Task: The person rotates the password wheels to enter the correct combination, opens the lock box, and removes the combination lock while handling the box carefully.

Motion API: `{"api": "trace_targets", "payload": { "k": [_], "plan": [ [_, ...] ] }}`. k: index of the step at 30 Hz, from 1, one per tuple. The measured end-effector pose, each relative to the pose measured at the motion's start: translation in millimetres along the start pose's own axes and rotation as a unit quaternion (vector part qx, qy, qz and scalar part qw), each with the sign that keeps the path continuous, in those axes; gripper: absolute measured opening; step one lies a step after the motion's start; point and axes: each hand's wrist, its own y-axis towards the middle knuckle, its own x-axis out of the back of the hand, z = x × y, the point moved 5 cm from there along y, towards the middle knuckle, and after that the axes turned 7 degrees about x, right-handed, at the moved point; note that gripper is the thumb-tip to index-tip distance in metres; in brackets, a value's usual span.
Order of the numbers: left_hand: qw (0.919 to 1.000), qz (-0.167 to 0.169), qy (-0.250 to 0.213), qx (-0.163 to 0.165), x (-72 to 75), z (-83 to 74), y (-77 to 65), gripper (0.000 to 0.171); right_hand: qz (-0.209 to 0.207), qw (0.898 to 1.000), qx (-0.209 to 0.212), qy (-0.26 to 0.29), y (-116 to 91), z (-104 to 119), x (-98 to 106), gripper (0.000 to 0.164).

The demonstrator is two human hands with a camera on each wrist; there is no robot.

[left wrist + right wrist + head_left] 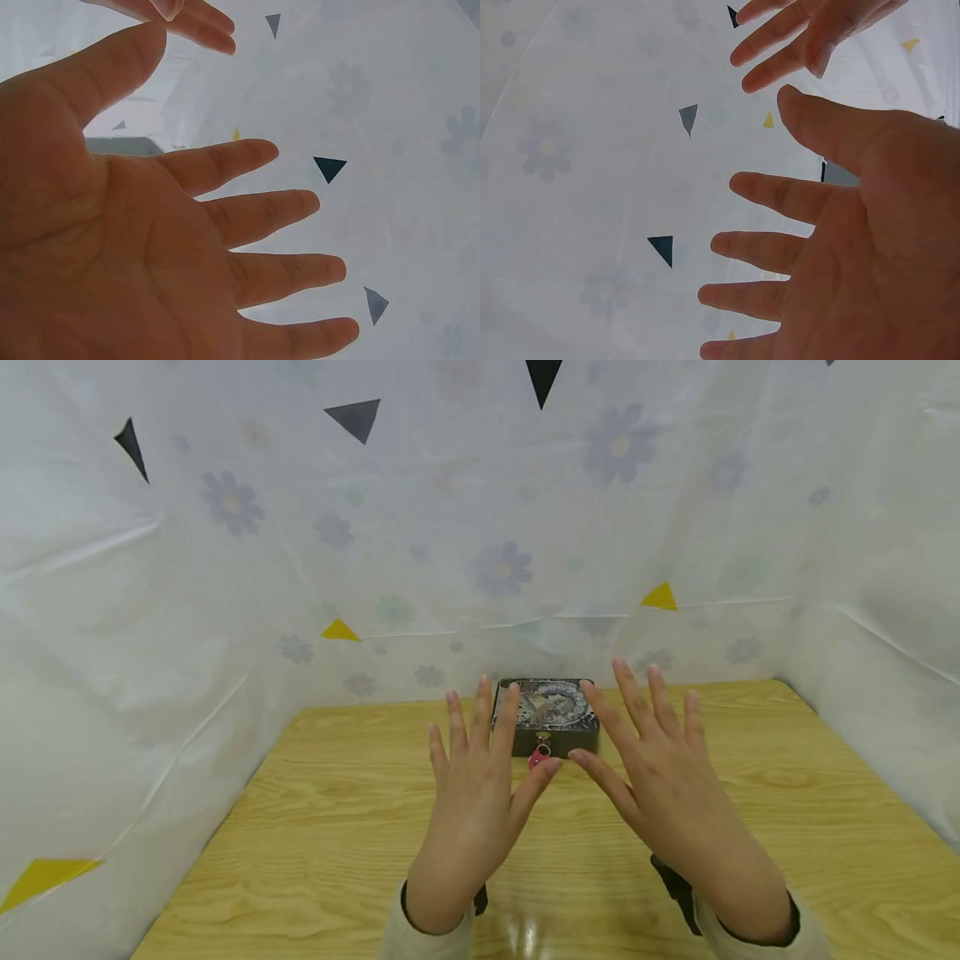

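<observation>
A dark rectangular box with an ornate printed lid lies near the back of the table. On its front are a gold-coloured clasp and a ring with a small pink-red tag or lock. Both hands are raised in front of the box, backs toward the head camera, fingers straight and spread. My left hand covers part of the box's left side; my right hand is to its right. The thumb tips come close together below the box. Neither palm holds anything, as the left hand and right hand show in the wrist views.
The wood-grain table extends around the box. White sheeting with pale flowers encloses the back and both sides. Black, grey and yellow triangles, such as a yellow triangle, are on it. Dark straps show at the wrists.
</observation>
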Motion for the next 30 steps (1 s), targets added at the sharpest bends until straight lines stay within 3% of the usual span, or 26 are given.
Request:
{"api": "trace_targets", "payload": {
  "k": [16, 30],
  "plan": [
    [0.9995, -0.027, -0.011, -0.013, -2.3, 0.8, 5.7, 0.072, -0.056, 0.998, 0.039, 0.014, 9, 1, 0, 0.065],
    [0.9992, -0.031, -0.023, -0.009, -8.5, 2.6, 14.7, 0.066, -0.07, 0.996, 0.053, 0.021, 15, -5, -10, 0.062]
  ]
}}
